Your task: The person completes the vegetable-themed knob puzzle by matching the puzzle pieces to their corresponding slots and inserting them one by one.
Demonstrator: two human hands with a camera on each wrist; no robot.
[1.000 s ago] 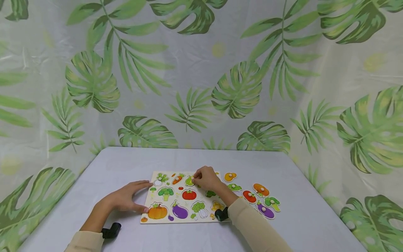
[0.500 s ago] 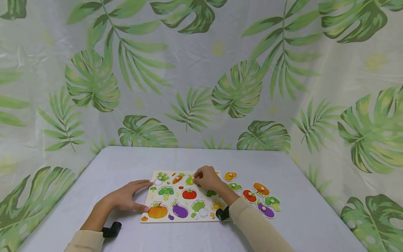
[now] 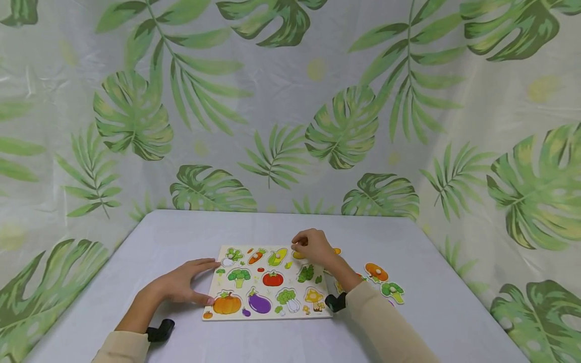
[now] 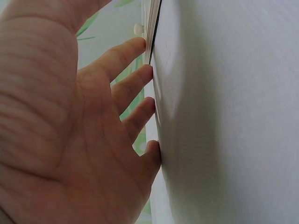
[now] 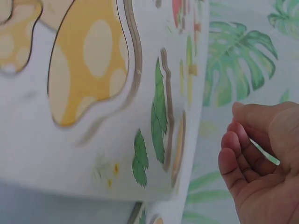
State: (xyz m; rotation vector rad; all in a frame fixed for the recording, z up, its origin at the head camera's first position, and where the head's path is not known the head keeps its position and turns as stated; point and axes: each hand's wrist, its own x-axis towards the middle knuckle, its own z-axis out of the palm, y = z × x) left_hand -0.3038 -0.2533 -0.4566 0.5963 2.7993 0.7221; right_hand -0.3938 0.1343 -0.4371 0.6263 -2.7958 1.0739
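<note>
A wooden vegetable puzzle board (image 3: 268,292) lies on the table, printed with a pumpkin, an eggplant, a tomato and other vegetables. My left hand (image 3: 181,283) is at its left side, fingers extended; in the left wrist view the fingertips (image 4: 140,44) meet the board's edge. Along the back row sit a corn piece (image 3: 277,257), a carrot piece (image 3: 256,257) and a radish piece (image 3: 233,256), each with a small knob. My right hand (image 3: 314,247) hovers over the back right corner, fingers loosely bent and nothing visible between them. It partly hides the board's corner.
Right of the board lie loose pieces: a pumpkin piece (image 3: 376,272), a broccoli piece (image 3: 393,291) and others partly covered by the right forearm. A leaf-patterned curtain (image 3: 290,101) surrounds the white table (image 3: 190,229) at the back and sides.
My right hand has let go of the corn piece and moved right and slightly back, leaving the corn uncovered on the board. The left hand stays in place.
</note>
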